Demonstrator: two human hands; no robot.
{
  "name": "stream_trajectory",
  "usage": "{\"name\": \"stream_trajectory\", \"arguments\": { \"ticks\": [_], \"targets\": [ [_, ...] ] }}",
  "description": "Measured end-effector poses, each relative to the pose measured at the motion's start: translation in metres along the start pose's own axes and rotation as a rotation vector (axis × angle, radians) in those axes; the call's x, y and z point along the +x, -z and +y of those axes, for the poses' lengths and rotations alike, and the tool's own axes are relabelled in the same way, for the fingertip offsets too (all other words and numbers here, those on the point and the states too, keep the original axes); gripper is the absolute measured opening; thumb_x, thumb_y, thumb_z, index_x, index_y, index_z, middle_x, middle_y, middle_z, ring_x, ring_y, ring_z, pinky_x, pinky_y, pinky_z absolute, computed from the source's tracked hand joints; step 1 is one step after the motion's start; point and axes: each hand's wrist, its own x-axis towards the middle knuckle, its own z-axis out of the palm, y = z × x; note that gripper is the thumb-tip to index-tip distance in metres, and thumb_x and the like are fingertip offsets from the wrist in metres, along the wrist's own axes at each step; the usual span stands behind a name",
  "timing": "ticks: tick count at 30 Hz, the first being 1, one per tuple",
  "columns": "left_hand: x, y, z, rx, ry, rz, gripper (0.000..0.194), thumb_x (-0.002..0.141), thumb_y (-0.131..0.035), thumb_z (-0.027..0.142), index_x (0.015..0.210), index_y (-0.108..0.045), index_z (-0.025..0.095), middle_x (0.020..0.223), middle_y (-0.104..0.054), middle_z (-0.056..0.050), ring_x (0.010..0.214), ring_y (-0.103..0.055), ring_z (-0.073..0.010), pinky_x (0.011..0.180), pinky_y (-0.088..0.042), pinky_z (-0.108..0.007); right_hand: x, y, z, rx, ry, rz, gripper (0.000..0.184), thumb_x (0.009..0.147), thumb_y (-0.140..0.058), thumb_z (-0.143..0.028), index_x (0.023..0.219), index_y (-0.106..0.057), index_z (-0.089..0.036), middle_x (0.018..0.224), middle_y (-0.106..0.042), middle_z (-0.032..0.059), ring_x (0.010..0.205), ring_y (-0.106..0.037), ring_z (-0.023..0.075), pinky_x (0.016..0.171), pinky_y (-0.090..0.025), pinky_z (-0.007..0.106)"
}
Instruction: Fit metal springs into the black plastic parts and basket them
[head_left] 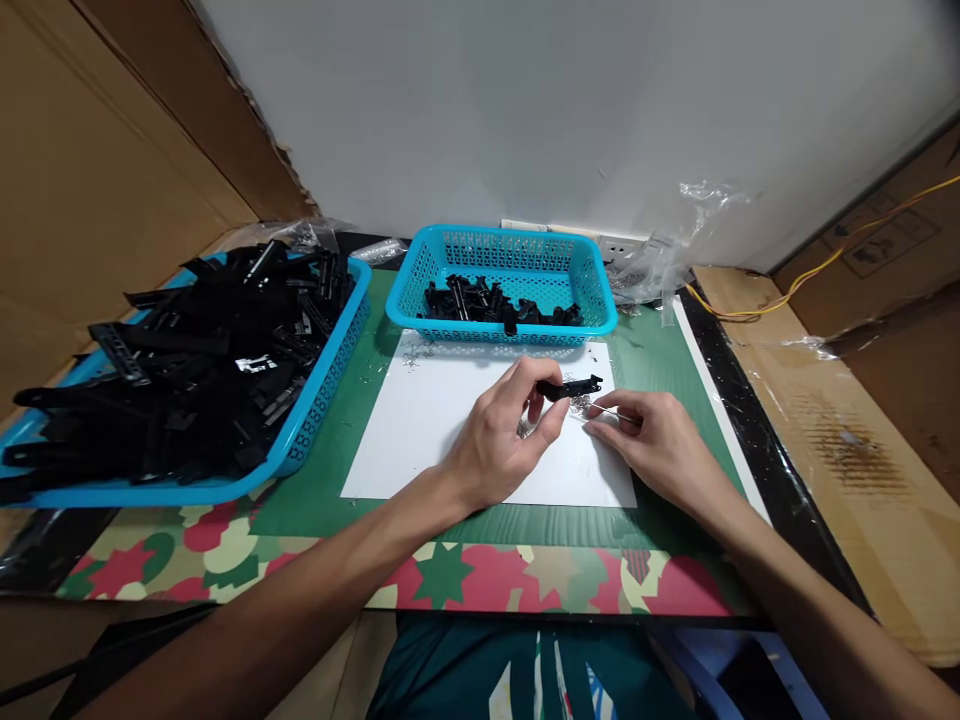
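Observation:
My left hand [506,435] pinches a slim black plastic part [574,387] between thumb and fingers, above a white sheet [420,440]. My right hand [652,430] is closed on a thin metal tool like tweezers [611,411], its tip pointing left toward a small heap of tiny metal pieces [580,405] on the sheet. The tip lies just below and right of the black part; I cannot tell whether it grips a piece. More tiny metal pieces [415,352] are scattered at the sheet's far left corner.
A large blue basket [300,425] heaped with black parts [202,370] stands on the left. Behind the sheet sits a smaller blue basket [405,290] with black plastic parts [480,300]. Plastic bags [652,265] lie at the back right; cardboard [847,430] borders the right side.

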Motion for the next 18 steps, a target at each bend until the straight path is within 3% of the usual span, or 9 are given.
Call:
{"name": "stream_trajectory", "arguments": {
  "ticks": [5, 9, 12, 15, 18],
  "targets": [
    [0.002, 0.001, 0.004, -0.059, 0.034, -0.055, 0.015, 0.106, -0.054, 0.020, 0.120, -0.060, 0.022, 0.107, -0.061, -0.004, 0.080, -0.057, -0.0123, 0.074, -0.052, -0.028, 0.002, 0.008, -0.001, -0.019, 0.054, -0.121, 0.011, 0.094, -0.065, -0.024, 0.093, -0.074, -0.018, 0.067, -0.066, 0.0008, 0.059, -0.051, 0.0146, 0.055, -0.032, 0.028],
    [0.002, 0.003, 0.005, -0.084, 0.105, -0.065, 0.020, 0.104, -0.053, 0.013, 0.107, -0.071, 0.020, 0.111, -0.057, -0.005, 0.079, -0.057, -0.0110, 0.073, -0.051, -0.027, -0.004, 0.025, -0.009, 0.139, 0.119, -0.239, 0.015, 0.101, -0.061, -0.034, 0.096, -0.066, -0.020, 0.060, -0.053, -0.0046, 0.054, -0.040, 0.0127, 0.051, -0.027, 0.027],
    [0.002, 0.004, 0.007, -0.147, 0.173, -0.105, 0.021, 0.100, -0.057, 0.012, 0.101, -0.076, 0.020, 0.112, -0.054, -0.004, 0.071, -0.054, -0.0074, 0.069, -0.050, -0.026, -0.006, 0.029, -0.018, 0.442, 0.107, -0.108, 0.026, 0.095, -0.072, -0.046, 0.094, -0.067, -0.020, 0.063, -0.049, -0.0047, 0.055, -0.036, 0.0117, 0.050, -0.026, 0.027],
    [0.002, 0.005, 0.010, -0.254, 0.213, -0.123, 0.017, 0.103, -0.062, 0.024, 0.109, -0.077, 0.022, 0.112, -0.054, -0.005, 0.074, -0.056, -0.0084, 0.067, -0.049, -0.025, -0.004, 0.019, -0.029, 0.748, 0.101, 0.073, 0.029, 0.086, -0.083, -0.045, 0.088, -0.070, -0.020, 0.066, -0.048, -0.0046, 0.056, -0.031, 0.0100, 0.051, -0.024, 0.027],
    [0.002, 0.004, 0.014, -0.340, 0.249, -0.058, 0.018, 0.103, -0.065, 0.033, 0.110, -0.076, 0.021, 0.112, -0.055, -0.006, 0.086, -0.060, -0.0125, 0.070, -0.050, -0.025, 0.002, -0.002, -0.037, 1.014, 0.048, -0.004, 0.028, 0.085, -0.086, -0.041, 0.086, -0.070, -0.019, 0.059, -0.038, -0.0080, 0.053, -0.024, 0.0082, 0.050, -0.016, 0.027]
  ]
}}
